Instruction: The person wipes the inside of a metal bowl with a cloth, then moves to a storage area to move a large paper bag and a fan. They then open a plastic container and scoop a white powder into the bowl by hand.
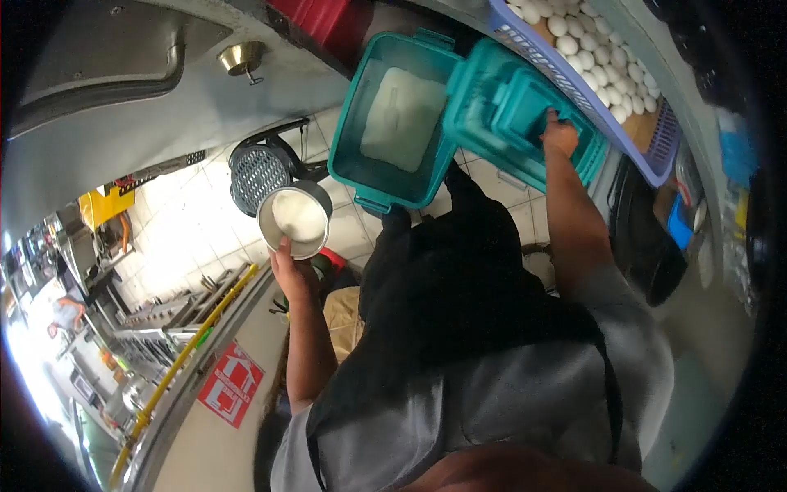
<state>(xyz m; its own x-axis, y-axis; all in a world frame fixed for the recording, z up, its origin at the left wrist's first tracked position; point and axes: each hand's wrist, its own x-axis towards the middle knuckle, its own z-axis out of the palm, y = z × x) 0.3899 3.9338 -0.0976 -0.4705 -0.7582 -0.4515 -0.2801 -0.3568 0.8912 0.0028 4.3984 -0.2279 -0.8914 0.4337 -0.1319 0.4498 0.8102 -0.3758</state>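
Observation:
My left hand grips the rim of a round metal pot, thumb over the edge, with white contents inside. To its right stands an open teal bin holding a white substance, in which a scoop-like shape lies. Joined to the bin's side is its teal lid, swung back. My right hand rests on the lid's recessed panel, one finger stretched out and the other fingers partly curled, holding nothing that I can make out.
A purple basket of white eggs is at the upper right. A black stool stands beyond the pot. A yellow pipe runs along the left, near kitchen equipment. A red sign hangs below it.

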